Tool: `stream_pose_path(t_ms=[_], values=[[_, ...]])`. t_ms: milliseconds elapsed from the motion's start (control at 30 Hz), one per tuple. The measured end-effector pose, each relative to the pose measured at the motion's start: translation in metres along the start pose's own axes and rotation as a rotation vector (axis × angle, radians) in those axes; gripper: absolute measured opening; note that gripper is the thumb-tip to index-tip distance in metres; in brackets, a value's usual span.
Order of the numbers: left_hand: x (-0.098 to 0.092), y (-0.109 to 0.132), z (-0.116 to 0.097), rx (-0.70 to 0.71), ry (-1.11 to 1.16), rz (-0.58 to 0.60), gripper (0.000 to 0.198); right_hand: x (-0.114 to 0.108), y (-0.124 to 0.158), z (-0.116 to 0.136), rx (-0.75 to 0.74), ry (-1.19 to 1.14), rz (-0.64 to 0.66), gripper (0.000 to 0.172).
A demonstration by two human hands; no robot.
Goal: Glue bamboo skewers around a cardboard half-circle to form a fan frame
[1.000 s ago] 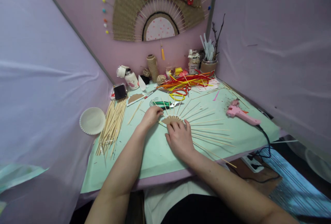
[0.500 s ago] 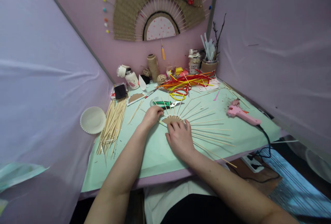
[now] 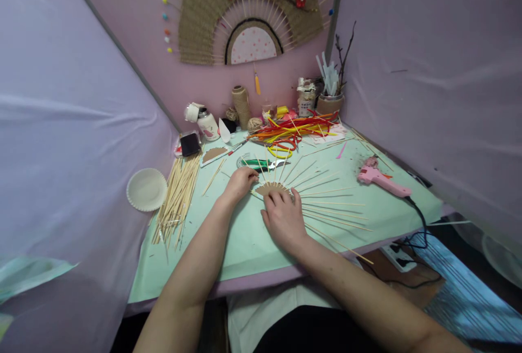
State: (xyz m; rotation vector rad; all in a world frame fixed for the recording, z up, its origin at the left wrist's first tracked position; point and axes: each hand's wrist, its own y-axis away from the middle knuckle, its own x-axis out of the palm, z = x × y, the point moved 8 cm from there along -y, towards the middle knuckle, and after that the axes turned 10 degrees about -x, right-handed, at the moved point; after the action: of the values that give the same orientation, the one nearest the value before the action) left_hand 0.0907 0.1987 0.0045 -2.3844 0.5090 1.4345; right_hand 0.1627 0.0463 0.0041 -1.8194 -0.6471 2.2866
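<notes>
A brown cardboard half-disc (image 3: 272, 189) lies on the table, with thin bamboo sticks (image 3: 334, 202) fanning out from its scalloped edge to the top and right. My left hand (image 3: 241, 183) is at its left end, thumb and fingers pinched on a bamboo stick; the exact grip is partly hidden. Across the lower right of the cardboard rests my right hand (image 3: 285, 220), fingers spread and pressing down on it. Just beyond the fan lie green-handled pliers (image 3: 261, 164) and a clear protractor (image 3: 243, 159).
Loose bamboo sticks (image 3: 179, 195) pile up at left beside a white dish (image 3: 147, 189). A pink glue gun (image 3: 383, 180) with a black cord lies right. Red and yellow pipe cleaners (image 3: 293, 129), twine (image 3: 241, 107) and jars line the back. A large decorated fan (image 3: 196, 32) hangs above.
</notes>
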Motion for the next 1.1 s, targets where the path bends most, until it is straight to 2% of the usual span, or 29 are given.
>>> stream_pose_path(t_ms=[533, 700, 1100], values=[[-0.001, 0.002, -0.001, 0.011, 0.004, 0.004, 0.017, 0.0, 0.0, 0.0, 0.0, 0.013, -0.003, 0.025], [-0.006, 0.003, 0.0, 0.009, 0.008, -0.014, 0.023, 0.0, 0.0, 0.0, 0.004, 0.009, -0.001, 0.025], [-0.016, 0.005, 0.009, -0.007, 0.048, -0.066, 0.018, 0.0, 0.001, -0.001, 0.004, 0.01, 0.007, 0.025]])
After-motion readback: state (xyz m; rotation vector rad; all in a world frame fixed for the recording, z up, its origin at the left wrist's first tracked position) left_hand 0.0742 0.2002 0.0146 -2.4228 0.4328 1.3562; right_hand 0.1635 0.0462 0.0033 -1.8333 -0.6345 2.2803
